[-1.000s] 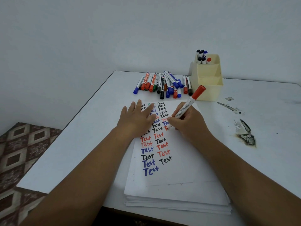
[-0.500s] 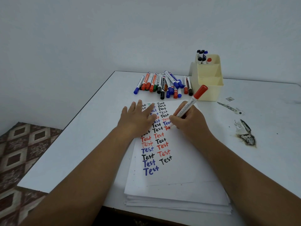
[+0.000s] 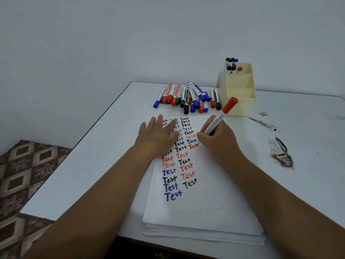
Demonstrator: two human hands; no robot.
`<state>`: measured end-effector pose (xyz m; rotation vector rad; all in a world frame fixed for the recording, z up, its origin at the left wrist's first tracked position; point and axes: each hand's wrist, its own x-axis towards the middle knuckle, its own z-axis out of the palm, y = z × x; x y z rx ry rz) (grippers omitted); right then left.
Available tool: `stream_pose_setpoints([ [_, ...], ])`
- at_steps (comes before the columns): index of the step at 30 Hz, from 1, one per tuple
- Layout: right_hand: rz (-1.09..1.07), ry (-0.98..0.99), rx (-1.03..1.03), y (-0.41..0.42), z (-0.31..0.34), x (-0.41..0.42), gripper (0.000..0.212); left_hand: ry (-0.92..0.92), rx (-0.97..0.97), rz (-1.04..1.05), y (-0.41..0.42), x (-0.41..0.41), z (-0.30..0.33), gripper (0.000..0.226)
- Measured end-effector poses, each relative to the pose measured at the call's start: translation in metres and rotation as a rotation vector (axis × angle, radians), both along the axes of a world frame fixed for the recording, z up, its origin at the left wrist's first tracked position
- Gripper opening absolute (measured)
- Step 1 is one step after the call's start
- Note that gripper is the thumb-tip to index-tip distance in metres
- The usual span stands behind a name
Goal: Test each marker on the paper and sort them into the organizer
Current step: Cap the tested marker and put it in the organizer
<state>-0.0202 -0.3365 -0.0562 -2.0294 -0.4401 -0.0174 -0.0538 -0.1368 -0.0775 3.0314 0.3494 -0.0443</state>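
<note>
My right hand (image 3: 218, 139) grips a red marker (image 3: 219, 118), its tip down on the paper (image 3: 201, 199) at the end of a red word "Test". The cap sits on the marker's upper end. My left hand (image 3: 158, 135) rests flat on the paper with straight fingers, covering part of the written columns. A pile of several markers (image 3: 188, 97) in red, blue, black and green lies beyond the paper. The cream organizer (image 3: 240, 101) stands at the back right, with several black, blue and red markers (image 3: 232, 66) upright in its rear compartment.
The paper is the top sheet of a thick stack at the table's near edge. Dark burn-like marks (image 3: 281, 156) scar the white table (image 3: 93, 156) to the right. The table's left edge drops to a patterned floor (image 3: 24, 174). A plain wall stands behind.
My right hand has moved the marker a little to the right along the line, adding the last strokes of the red word. My left hand has stayed in place.
</note>
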Motion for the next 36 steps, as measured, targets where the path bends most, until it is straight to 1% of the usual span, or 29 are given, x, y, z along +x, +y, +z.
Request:
stream_pose_setpoints([
  [3,-0.027,0.011,0.118,-0.002,-0.001,0.002,0.024,-0.046,0.006,-0.009,-0.001,-0.001,-0.001,0.061],
  [4,-0.031,0.053,0.19,-0.003,-0.001,0.003,0.03,-0.074,0.006,-0.011,-0.002,-0.002,-0.002,0.062],
  [6,-0.029,0.18,0.326,-0.004,0.001,0.005,0.05,-0.13,-0.012,-0.006,-0.004,-0.002,-0.003,0.066],
  [7,-0.026,0.225,0.362,-0.005,0.002,0.007,0.06,-0.154,-0.026,-0.005,-0.004,-0.003,-0.003,0.068],
  [10,0.016,0.285,0.35,-0.005,0.008,0.009,0.08,-0.234,-0.086,-0.022,-0.006,-0.005,-0.003,0.076],
  [12,0.068,0.281,0.261,-0.006,0.015,0.009,0.082,-0.31,-0.139,-0.058,-0.007,-0.007,-0.003,0.081],
  [15,0.178,0.222,0.085,-0.012,0.027,0.009,0.07,-0.39,-0.171,-0.106,-0.009,-0.01,0.0,0.088],
  [17,0.221,0.192,-0.037,-0.016,0.038,0.013,0.066,-0.455,-0.16,-0.151,-0.01,-0.011,0.0,0.092],
  [20,0.317,0.063,-0.359,-0.023,0.054,0.017,0.063,-0.572,-0.127,-0.207,-0.009,-0.014,0.0,0.096],
  [23,0.408,-0.02,-0.625,-0.031,0.064,0.019,0.061,-0.623,-0.119,-0.269,-0.01,-0.015,0.003,0.093],
  [25,0.444,-0.102,-0.801,-0.034,0.068,0.02,0.061,-0.622,-0.127,-0.301,-0.01,-0.015,0.008,0.086],
  [27,0.475,-0.194,-0.922,-0.035,0.072,0.02,0.058,-0.622,-0.125,-0.325,-0.011,-0.015,0.011,0.074],
  [29,0.491,-0.264,-1.001,-0.035,0.074,0.019,0.056,-0.649,-0.093,-0.366,-0.013,-0.016,0.013,0.061],
  [32,0.502,-0.34,-1.068,-0.035,0.076,0.019,0.051,-0.677,0.008,-0.499,-0.018,-0.014,0.013,0.044],
  [34,0.523,-0.388,-1.11,-0.035,0.076,0.019,0.045,-0.606,-0.003,-0.526,-0.023,-0.014,0.015,0.037],
  [36,0.552,-0.452,-1.154,-0.034,0.075,0.018,0.041,-0.493,-0.056,-0.482,-0.028,-0.017,0.017,0.039],
])
